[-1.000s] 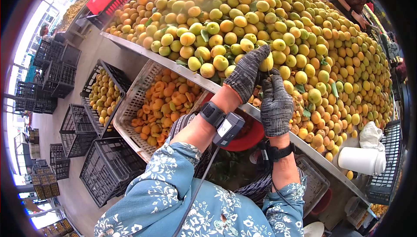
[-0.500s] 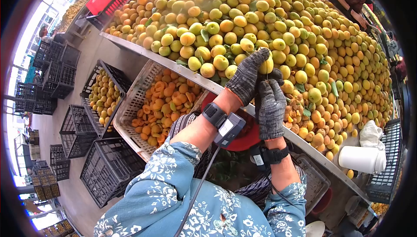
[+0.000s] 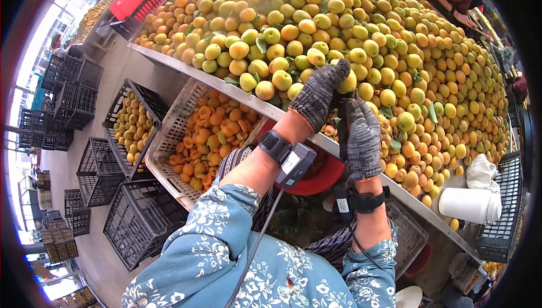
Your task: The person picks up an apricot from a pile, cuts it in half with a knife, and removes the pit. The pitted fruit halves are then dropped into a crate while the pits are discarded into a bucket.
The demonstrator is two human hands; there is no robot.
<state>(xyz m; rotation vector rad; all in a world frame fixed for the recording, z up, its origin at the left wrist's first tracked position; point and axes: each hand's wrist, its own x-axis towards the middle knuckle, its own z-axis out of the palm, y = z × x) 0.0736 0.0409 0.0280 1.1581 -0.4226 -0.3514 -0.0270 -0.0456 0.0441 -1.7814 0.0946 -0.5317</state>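
Gloved right hand (image 3: 361, 138) sits nearest, fingers curled, their hold hidden. Just beyond, left hand (image 3: 319, 96) pinches a yellow apricot (image 3: 348, 82), smooth, roundish, its slightly longer axis near upright, above the table (image 3: 186, 68) edge, fruit pile (image 3: 339, 14) behind

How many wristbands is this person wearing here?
2: a left wristband behind the left hand, which grips a yellow fruit; a right wristband below the right hand.
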